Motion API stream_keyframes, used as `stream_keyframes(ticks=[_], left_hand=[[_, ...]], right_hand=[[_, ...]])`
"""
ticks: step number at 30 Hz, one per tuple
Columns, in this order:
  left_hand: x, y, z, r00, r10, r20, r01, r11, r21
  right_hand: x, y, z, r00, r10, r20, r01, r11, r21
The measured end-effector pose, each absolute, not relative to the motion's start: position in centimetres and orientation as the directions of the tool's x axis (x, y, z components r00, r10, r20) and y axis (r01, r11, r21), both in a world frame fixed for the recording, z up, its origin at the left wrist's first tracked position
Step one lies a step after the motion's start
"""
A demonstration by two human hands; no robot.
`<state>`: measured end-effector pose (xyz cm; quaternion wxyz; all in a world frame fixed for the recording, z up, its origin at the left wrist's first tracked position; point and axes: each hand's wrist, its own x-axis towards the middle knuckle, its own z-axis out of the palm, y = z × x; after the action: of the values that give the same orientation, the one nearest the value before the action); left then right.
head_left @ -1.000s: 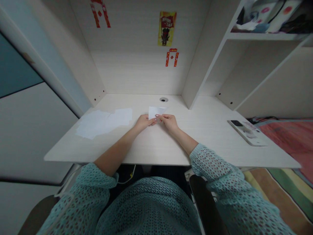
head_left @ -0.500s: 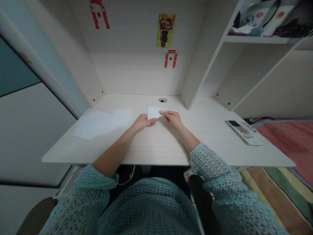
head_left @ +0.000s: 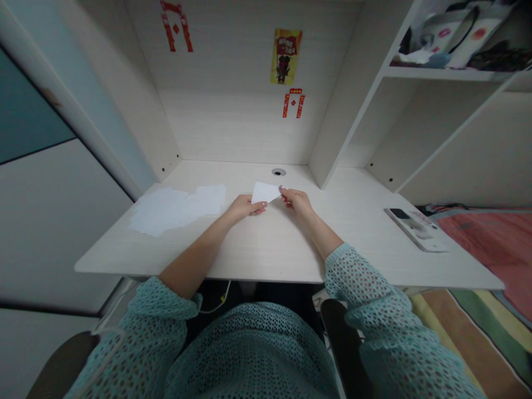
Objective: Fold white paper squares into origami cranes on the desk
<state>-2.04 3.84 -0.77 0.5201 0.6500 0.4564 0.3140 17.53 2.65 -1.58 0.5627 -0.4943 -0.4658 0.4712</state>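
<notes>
Both hands hold a small white sheet of paper (head_left: 264, 192) just above the desk. My left hand (head_left: 245, 206) grips its lower left part, thumb on top and fingers beneath. With thumb and fingertips, my right hand (head_left: 296, 198) pinches the paper's right corner. The sheet narrows toward that corner; I cannot tell whether it is folded there. To the left, several overlapping white sheets (head_left: 177, 208) lie on the desk.
The white desk (head_left: 266, 249) has a round cable hole (head_left: 279, 172) near its back panel. A pale phone (head_left: 415, 229) lies at the right. An upright divider (head_left: 336, 122) stands behind, right of my hands. Bags (head_left: 453, 36) sit on the upper right shelf.
My right hand has moved slightly right, from the paper's upper face to its right corner. The left hand keeps its grip. The view has shifted a little.
</notes>
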Motion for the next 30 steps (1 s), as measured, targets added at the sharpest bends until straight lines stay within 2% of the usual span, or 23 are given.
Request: stream_keyframes(ticks=[8, 12, 16, 20, 23, 25, 27, 30], left_hand=[[-1.8, 3.2, 0.1, 0.307, 0.948, -0.085, 0.182, 0.029, 0.983], [-1.9, 3.4, 0.1, 0.252, 0.967, -0.026, 0.128, -0.007, 0.992], [-1.8, 3.6, -0.5, 0.294, 0.956, 0.008, 0.092, -0.037, 0.995], [-1.6, 3.3, -0.6, 0.382, 0.924, 0.03, 0.196, -0.113, 0.974], [-1.6, 2.9, -0.1, 0.352, 0.926, 0.134, 0.197, -0.213, 0.957], [-1.6, 2.9, 0.2, 0.284, 0.935, 0.214, 0.122, -0.257, 0.959], [-1.7, 3.1, 0.4, 0.237, 0.942, 0.239, 0.046, -0.257, 0.965], [-1.7, 3.4, 0.5, 0.243, 0.948, 0.206, 0.005, -0.214, 0.977]], right_hand=[[17.9, 2.9, -2.0, 0.127, 0.992, 0.0, -0.148, 0.019, -0.989], [16.7, 1.9, -1.5, -0.024, 0.999, -0.027, -0.124, -0.03, -0.992], [15.3, 1.4, -1.7, 0.0, 0.997, 0.081, -0.024, 0.081, -0.996], [15.2, 1.7, -2.1, 0.073, 0.978, 0.194, 0.029, 0.193, -0.981], [15.6, 1.5, -2.1, 0.144, 0.921, 0.362, 0.291, 0.31, -0.905], [15.7, 1.2, -1.8, 0.103, 0.89, 0.443, 0.55, 0.321, -0.771], [15.5, 0.7, -1.5, 0.012, 0.895, 0.445, 0.722, 0.3, -0.623], [15.0, 0.4, -1.3, -0.098, 0.894, 0.437, 0.822, 0.32, -0.471]])
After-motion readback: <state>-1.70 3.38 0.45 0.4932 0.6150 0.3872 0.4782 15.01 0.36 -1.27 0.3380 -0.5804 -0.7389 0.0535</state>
